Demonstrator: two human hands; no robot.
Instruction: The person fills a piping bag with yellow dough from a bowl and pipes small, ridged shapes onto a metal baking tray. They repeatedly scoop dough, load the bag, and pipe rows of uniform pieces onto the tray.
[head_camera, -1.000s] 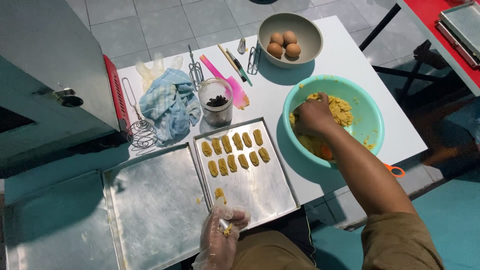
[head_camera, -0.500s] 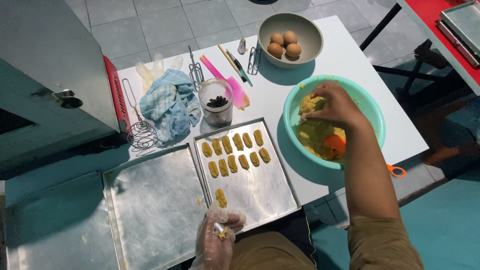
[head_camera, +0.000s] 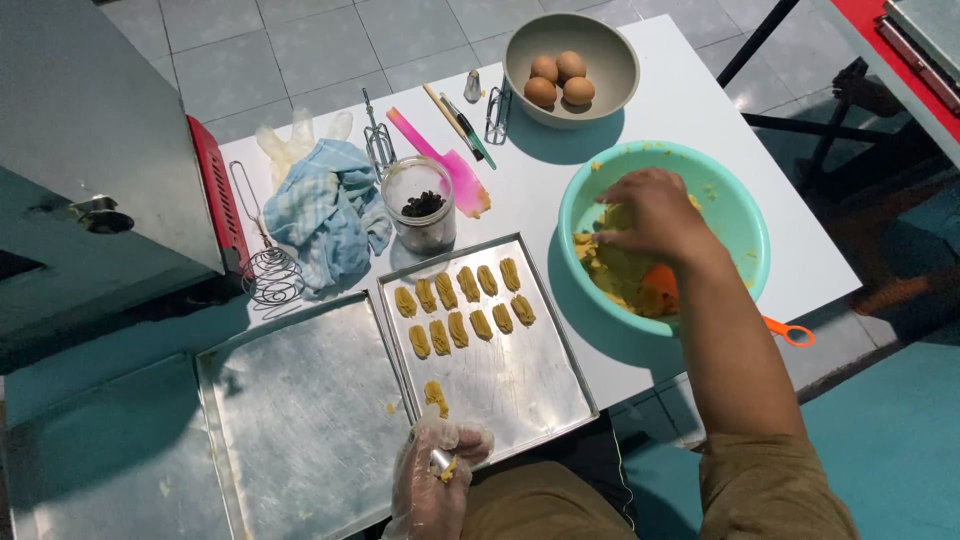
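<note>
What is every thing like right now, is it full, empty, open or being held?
Turquoise plastic bowl: holds yellow dough.
Right hand: bare, in the dough.
Left hand: in a clear glove, holding a small metal nozzle.
Right metal baking tray: partly filled with shaped dough pieces.
Left metal baking tray: almost bare.
Grey bowl: holds three brown eggs.
Glass jar: open, dark bits inside.

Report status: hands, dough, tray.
Right hand in teal bowl, on dough. Gloved left hand holds small nozzle at tray edge. Nothing blocking.
</note>
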